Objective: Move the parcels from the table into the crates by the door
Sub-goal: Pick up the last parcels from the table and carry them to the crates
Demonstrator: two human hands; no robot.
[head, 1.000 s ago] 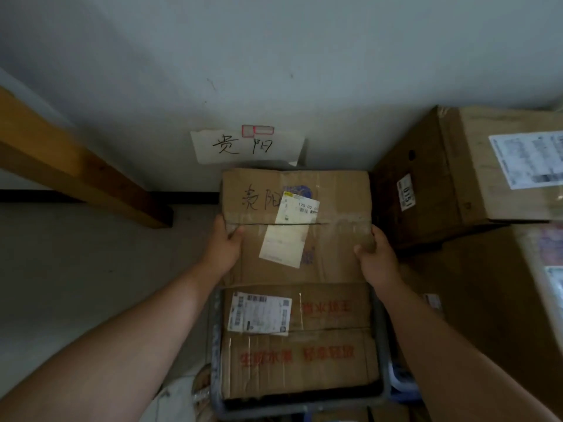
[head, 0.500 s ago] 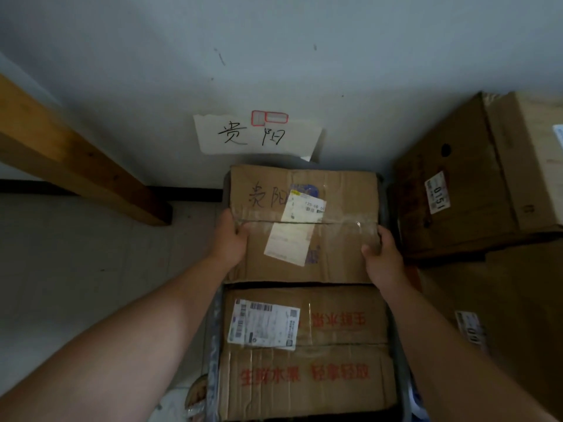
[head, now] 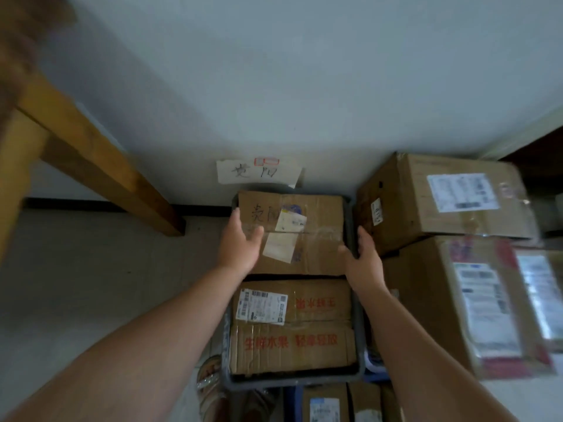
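Observation:
A cardboard parcel (head: 313, 239) with handwriting and white labels lies in the far half of a dark grey crate (head: 361, 345) on the floor by the wall. A second parcel (head: 307, 339) with red print fills the near half. My left hand (head: 240, 242) hovers at the far parcel's left edge, fingers spread, holding nothing. My right hand (head: 364, 257) hovers at its right edge, fingers straight, off the cardboard.
A handwritten paper sign (head: 259, 172) is stuck on the wall above the crate. Large cardboard boxes (head: 441, 205) are stacked to the right. A wooden table leg (head: 100, 166) slants at the left. More parcels sit in a blue crate (head: 292, 403) at the bottom.
Both hands gripped the far parcel's sides and lowered it into the crate; now they have let go and lifted off. The view has pulled back.

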